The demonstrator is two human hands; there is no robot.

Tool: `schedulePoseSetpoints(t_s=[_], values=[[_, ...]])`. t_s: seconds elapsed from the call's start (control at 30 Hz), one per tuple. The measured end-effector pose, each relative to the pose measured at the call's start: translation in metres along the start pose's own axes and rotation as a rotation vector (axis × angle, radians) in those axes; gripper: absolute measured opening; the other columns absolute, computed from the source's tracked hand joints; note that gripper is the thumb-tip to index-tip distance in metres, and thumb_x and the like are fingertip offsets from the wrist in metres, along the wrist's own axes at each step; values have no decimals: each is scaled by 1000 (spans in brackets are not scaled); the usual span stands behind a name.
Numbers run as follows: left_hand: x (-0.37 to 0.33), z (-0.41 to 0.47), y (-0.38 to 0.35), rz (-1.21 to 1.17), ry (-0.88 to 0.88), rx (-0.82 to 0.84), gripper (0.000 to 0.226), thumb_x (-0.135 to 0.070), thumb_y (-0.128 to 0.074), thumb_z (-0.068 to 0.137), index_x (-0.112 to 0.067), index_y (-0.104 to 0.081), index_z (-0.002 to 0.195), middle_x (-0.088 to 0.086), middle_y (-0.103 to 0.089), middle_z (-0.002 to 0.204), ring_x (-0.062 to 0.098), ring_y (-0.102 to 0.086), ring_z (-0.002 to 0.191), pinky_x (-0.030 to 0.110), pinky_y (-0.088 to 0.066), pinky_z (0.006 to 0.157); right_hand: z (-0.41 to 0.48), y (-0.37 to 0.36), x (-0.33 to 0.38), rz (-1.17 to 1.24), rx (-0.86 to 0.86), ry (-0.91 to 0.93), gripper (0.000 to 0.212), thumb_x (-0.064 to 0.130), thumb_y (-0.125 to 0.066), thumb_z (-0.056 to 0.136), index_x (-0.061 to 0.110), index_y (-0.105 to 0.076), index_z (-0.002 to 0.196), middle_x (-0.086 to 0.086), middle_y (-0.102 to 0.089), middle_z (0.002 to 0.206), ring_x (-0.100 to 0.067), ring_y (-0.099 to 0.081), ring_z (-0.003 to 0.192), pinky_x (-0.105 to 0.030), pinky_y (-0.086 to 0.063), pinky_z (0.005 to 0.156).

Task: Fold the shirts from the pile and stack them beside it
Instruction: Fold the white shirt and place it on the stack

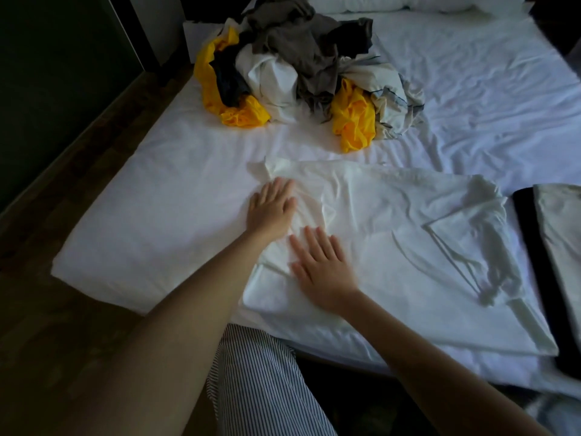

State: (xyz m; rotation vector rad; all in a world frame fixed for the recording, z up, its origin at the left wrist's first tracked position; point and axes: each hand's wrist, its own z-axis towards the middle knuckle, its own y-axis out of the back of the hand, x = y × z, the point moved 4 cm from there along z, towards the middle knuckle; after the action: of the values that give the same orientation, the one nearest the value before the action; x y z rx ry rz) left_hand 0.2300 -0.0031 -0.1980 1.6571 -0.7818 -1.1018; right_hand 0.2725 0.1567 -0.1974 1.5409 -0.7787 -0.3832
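White-sheeted bed (157, 215): left hand (272, 209) and right hand (320, 265), flat and empty, are smoothing white cotton shirt (393, 247); yellow-grey clothes pile (298, 58) unfolded at 12 o'clock; folded stack (553, 247), maybe two, at 3.

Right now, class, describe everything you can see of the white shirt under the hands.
The white shirt is thin, soft-looking cloth, creased all over. It lies spread flat on the bed near its front edge, on the near side of the pile. Its right part is folded over and bunched, with a seamed edge showing. The left hand and right hand rest flat on its left end, fingers straight.
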Motion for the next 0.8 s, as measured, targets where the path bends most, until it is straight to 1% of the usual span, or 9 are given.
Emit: schedulePoseSetpoints(t_s=[0.07, 0.13, 0.17, 0.27, 0.37, 0.43, 0.5, 0.63, 0.8], values=[[7, 12, 9, -92, 142, 14, 50, -34, -17, 104, -27, -8, 152, -1, -2, 161, 19, -7, 147, 36, -4, 117, -9, 7, 0, -2, -57, 40, 69, 51, 2, 95, 21, -32, 146, -13, -30, 152, -35, -28, 140, -45, -15, 113], [8, 18, 23, -266, 259, -28, 48, -30, -19, 103, -24, -17, 151, 3, -15, 159, 21, -19, 144, 35, -11, 115, -15, 10, 3, 50, -52, 18, 73, 53, 0, 91, 18, -30, 147, -15, -25, 154, -37, -22, 141, -43, -7, 114], [10, 19, 30, -417, 310, -98, 46, -28, -23, 103, -23, -26, 149, 5, -27, 155, 23, -29, 140, 35, -18, 113, -18, 10, 8, 91, -73, 2, 74, 52, -7, 89, 13, -32, 146, -18, -26, 153, -40, -23, 141, -43, -3, 115], [18, 11, 41, -868, 420, -286, 37, -19, -37, 98, -14, -51, 131, 9, -53, 136, 27, -49, 123, 33, -38, 102, -27, 14, 35, 169, -231, 84, 57, 41, -36, 88, 3, -55, 125, -22, -54, 131, -42, -51, 121, -45, -23, 108], [27, 9, 45, -910, 405, -158, 20, -19, -45, 96, -12, -62, 104, 11, -63, 110, 24, -58, 101, 28, -44, 83, -33, 14, 64, 208, -283, 268, 50, 41, -46, 81, 10, -58, 118, -12, -59, 119, -32, -57, 104, -37, -33, 89], [28, 12, 51, -921, 401, -61, 16, -21, -52, 94, -17, -57, 80, 6, -62, 84, 18, -58, 80, 24, -45, 71, -32, 7, 74, 175, -241, 253, 57, 50, -56, 72, 19, -56, 120, -7, -57, 114, -25, -55, 98, -34, -39, 80], [25, 14, 55, -959, 436, 57, 14, -21, -55, 94, -18, -56, 80, -1, -58, 75, 10, -56, 68, 16, -46, 58, -28, -4, 81, 92, -207, 221, 73, 55, -71, 58, 25, -54, 123, -6, -58, 112, -24, -56, 97, -32, -45, 75], [14, 23, 53, -996, 478, 146, 29, -25, -60, 92, -8, -58, 116, 4, -63, 99, 18, -61, 88, 28, -49, 73, -20, -10, 90, 39, -220, 172, 75, 51, -77, 43, 29, -56, 111, -2, -60, 101, -22, -57, 90, -32, -47, 68], [21, 28, 44, -1023, 582, 20, 32, -15, -69, 84, -1, -63, 112, 11, -67, 102, 26, -65, 92, 37, -54, 88, -22, -4, 84, 174, -338, 141, 32, 37, -71, 58, 25, -67, 88, 3, -63, 85, -19, -64, 77, -25, -50, 62]])
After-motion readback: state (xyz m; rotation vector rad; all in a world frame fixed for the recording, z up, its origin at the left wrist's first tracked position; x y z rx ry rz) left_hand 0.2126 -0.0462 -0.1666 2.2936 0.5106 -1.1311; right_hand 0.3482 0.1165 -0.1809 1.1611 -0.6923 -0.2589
